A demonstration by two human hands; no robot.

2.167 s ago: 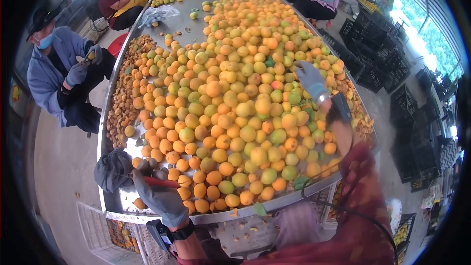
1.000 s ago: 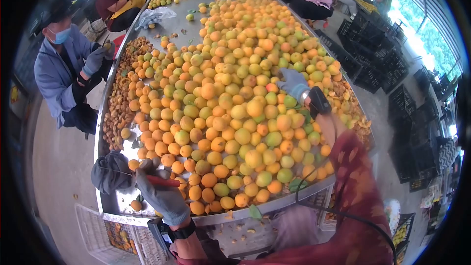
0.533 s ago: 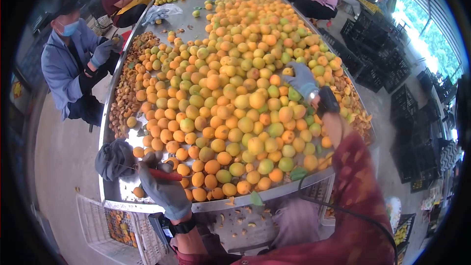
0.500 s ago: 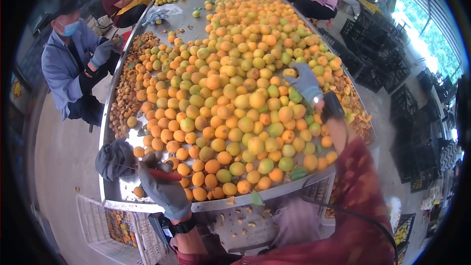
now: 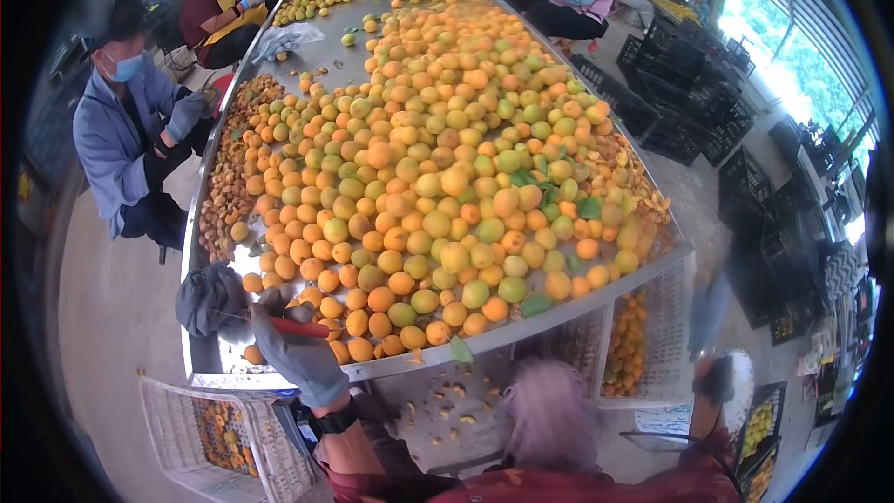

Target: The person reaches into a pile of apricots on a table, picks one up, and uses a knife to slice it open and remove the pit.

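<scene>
My left hand (image 5: 300,361), in a grey glove, rests at the table's near left corner. Its fingers are closed on a red-handled tool (image 5: 300,327), whose working end I cannot make out. Beside those fingers lies a bunched dark grey cloth (image 5: 212,302). Orange and yellow-green apricots (image 5: 410,224) cover much of the metal table (image 5: 521,333). Past the table's right edge is my right hand (image 5: 711,312), also gloved and smeared by motion, so its fingers do not show clearly. It is near a white crate (image 5: 669,354) holding apricots.
A white crate (image 5: 233,466) with cut fruit stands below the left corner. Brown fruit pieces (image 5: 228,214) line the table's left side. A co-worker in a blue jacket (image 5: 121,149) sits there; others sit farther back. Black crates (image 5: 684,93) are stacked at right.
My right hand has left the apricots and swung right and down, beyond the table's edge. My left hand stays at the corner with the red-handled tool. The view has shifted slightly.
</scene>
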